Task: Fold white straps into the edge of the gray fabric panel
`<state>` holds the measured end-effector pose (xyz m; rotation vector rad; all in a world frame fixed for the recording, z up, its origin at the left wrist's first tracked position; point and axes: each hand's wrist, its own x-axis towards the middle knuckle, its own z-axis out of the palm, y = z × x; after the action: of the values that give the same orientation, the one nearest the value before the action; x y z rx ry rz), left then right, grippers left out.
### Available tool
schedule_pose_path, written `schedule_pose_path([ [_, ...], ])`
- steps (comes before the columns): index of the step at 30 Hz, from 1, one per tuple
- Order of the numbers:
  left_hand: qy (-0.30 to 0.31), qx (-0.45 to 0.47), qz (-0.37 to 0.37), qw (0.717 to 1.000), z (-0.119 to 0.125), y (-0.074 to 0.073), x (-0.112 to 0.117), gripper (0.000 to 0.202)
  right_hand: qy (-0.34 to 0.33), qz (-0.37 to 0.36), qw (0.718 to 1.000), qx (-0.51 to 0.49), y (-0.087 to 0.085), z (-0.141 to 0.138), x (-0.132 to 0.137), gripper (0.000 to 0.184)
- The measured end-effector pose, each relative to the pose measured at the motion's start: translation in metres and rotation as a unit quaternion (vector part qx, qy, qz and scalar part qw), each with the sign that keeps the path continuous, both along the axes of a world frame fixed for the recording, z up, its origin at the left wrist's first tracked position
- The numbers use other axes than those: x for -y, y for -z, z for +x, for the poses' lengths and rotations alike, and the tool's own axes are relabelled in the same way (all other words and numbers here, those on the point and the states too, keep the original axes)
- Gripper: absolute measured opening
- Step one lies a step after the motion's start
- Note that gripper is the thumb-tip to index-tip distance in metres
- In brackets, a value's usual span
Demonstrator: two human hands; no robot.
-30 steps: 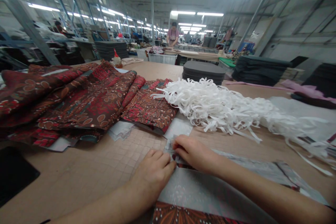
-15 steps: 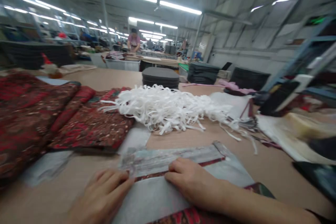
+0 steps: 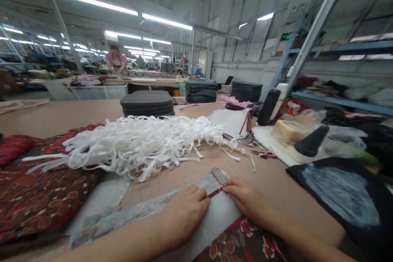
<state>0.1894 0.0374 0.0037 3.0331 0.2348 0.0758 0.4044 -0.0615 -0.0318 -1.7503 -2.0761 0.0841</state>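
A pale grey-white fabric piece (image 3: 219, 215) lies on the table below me, with a narrow dark red strip (image 3: 214, 193) along its folded edge. Beyond this edge runs a worn, grey mottled band (image 3: 135, 208), turned up at its right end. My left hand (image 3: 187, 213) presses down on the edge with fingers curled together. Close to its right, my right hand (image 3: 244, 194) has its fingertips together at the strip's right end. Both thumbs are partly hidden. Brown floral fabric (image 3: 230, 243) with red flowers shows below the pale piece.
A heap of white ribbons (image 3: 147, 143) lies just beyond the hands. Folded floral fabric (image 3: 46, 196) is at left, and stacked dark grey pads (image 3: 147, 104) stand behind. A black piece with a whitish patch (image 3: 340, 192) lies at right. Another person (image 3: 116, 60) stands at a far table.
The view has swung to the right. My left hand has moved rightward along the folded edge, close to my right hand, which is now at the strip's right end.
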Motion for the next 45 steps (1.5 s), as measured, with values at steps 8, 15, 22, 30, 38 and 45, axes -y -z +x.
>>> schedule_pose_path([
  [8,-0.025,0.005,0.088,0.996,0.060,0.022,-0.002,0.025,0.062,0.027,0.992,-0.111,0.008,0.007,-0.012,0.020],
  [15,-0.033,0.011,0.099,0.994,0.064,0.026,-0.002,0.024,0.092,0.006,0.986,-0.136,0.006,0.008,-0.015,0.017],
  [22,-0.034,0.010,0.096,0.995,0.065,0.025,-0.001,0.028,0.105,-0.025,0.986,-0.127,-0.001,0.008,-0.024,0.010],
  [30,-0.041,0.012,0.074,0.996,0.065,0.022,-0.003,0.031,0.134,-0.055,0.985,-0.095,-0.006,0.006,-0.036,0.010],
  [38,-0.067,0.016,0.058,0.996,0.064,0.022,0.001,0.029,0.146,-0.072,0.983,-0.085,-0.003,0.006,-0.042,0.008],
  [45,-0.057,0.009,0.059,0.997,0.064,0.021,0.000,0.030,0.150,-0.106,0.977,-0.112,-0.004,0.012,-0.047,0.010],
])
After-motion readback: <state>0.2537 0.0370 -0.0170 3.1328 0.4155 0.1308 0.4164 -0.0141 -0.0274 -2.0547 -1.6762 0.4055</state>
